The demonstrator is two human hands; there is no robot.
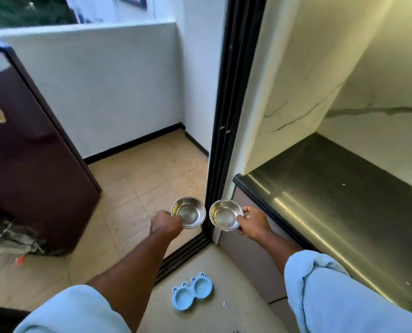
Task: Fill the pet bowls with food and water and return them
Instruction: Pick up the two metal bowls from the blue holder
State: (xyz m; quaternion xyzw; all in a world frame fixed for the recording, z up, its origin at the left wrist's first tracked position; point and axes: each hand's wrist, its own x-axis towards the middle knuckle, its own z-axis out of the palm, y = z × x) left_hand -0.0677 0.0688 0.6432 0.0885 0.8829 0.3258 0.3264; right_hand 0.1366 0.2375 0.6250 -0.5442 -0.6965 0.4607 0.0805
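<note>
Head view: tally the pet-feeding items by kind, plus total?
Steel bowls: 2, one in the left hand (left bowl), one in the right hand (right bowl); both look empty.
Blue bowl stand: 1, on the floor, both its slots vacant.
Total: 3

Your left hand [166, 223] covered the near rim of the left round steel bowl [188, 212]. The dark maroon refrigerator [32, 164] ran off the left edge, and the grey clutter [10, 236] at its foot blurred beyond telling.
</note>
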